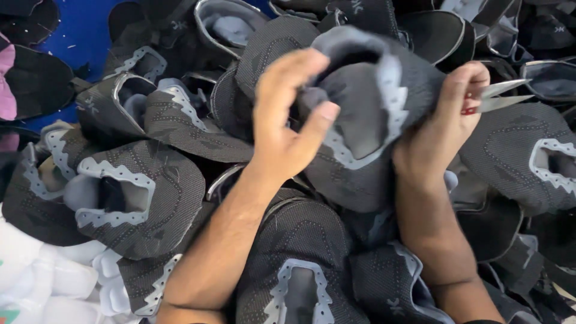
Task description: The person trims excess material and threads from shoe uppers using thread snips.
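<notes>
Knit shoe upper (pixel 366 108), dark grey with pale scalloped collar, held raised over heaped uppers (pixel 144 198). Left hand (pixel 288 120) pinches its lining; right hand (pixel 450 120) grips fabric and apparently small snips (pixel 501 96). Little free room.

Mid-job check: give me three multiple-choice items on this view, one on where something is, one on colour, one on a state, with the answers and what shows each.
1. Where are the small scissors?
A. In the right hand
B. In the left hand
C. Lying on the pile

2. What colour is the trim around the opening of the held shoe upper?
A. Red
B. Light grey
C. Yellow

3. How is the held shoe upper being kept?
A. Lying flat, untouched
B. Pinched by one hand only
C. Lifted above the pile, gripped by both hands

Answers:
1 A: the blades stick out past the right hand's fingers.
2 B: a pale grey jagged band edges the dark knit.
3 C: left fingers hold its opening, the right hand clasps its other side.
</notes>
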